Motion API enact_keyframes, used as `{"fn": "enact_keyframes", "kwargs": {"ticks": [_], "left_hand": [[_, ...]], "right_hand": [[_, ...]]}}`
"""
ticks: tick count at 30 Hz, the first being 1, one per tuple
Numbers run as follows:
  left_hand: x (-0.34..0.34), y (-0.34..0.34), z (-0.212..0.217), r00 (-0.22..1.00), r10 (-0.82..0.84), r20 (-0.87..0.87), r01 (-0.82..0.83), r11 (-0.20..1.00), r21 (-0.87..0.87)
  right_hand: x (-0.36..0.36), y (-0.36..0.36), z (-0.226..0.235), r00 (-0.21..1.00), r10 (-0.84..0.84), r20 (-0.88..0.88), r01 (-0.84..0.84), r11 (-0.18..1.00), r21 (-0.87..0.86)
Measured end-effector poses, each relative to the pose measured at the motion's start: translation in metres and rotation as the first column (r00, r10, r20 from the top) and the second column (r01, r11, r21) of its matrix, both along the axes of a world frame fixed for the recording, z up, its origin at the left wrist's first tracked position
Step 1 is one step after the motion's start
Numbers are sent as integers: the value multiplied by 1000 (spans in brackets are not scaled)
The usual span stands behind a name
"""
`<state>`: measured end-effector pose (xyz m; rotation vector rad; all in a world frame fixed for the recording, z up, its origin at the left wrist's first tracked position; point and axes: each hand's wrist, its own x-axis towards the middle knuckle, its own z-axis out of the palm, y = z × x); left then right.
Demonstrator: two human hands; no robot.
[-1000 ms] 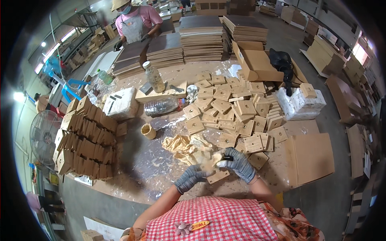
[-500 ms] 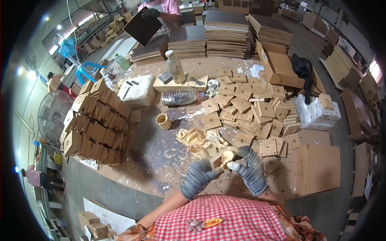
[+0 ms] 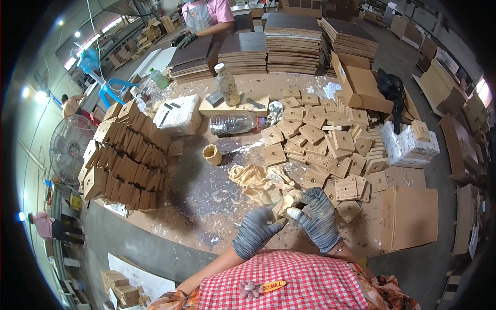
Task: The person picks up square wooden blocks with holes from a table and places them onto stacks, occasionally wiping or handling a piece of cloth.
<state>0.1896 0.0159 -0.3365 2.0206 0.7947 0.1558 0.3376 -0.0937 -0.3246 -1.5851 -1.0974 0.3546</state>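
Both my hands wear grey knit gloves and meet close to my chest over the near edge of the workbench [image 3: 206, 206]. My left hand [image 3: 254, 231] and my right hand [image 3: 320, 217] together grip a small pale wooden block [image 3: 285, 203], partly wrapped in a stained cloth. A crumpled yellowish rag [image 3: 258, 181] lies just beyond them. To the right of it spreads a heap of square wooden blocks with centre holes [image 3: 330, 139].
Stacked wooden blocks [image 3: 124, 160] fill the left side. A small cup [image 3: 212, 154], a lying plastic bottle [image 3: 235, 124], an upright bottle [image 3: 226, 85] and a white bag [image 3: 178, 116] stand further back. Board stacks [image 3: 289, 44] and another person [image 3: 204, 15] are behind; a cardboard sheet [image 3: 411, 217] lies right.
My hands have drawn the block closer to my body and lifted it off the bench. The view has tipped and shifted, and the person at the far end has moved right.
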Motion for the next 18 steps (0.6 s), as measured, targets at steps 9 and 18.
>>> {"fn": "enact_keyframes", "kwargs": {"ticks": [9, 18], "left_hand": [[-2, -1, 0, 989, 89, 118, -66, 979, -191], [-2, -2, 10, 987, 53, 149, -23, 980, -198]], "right_hand": [[1, -4, 7, 996, 48, -80, -47, 999, 11], [12, -2, -8, 999, 48, 25, -45, 995, -86]]}}
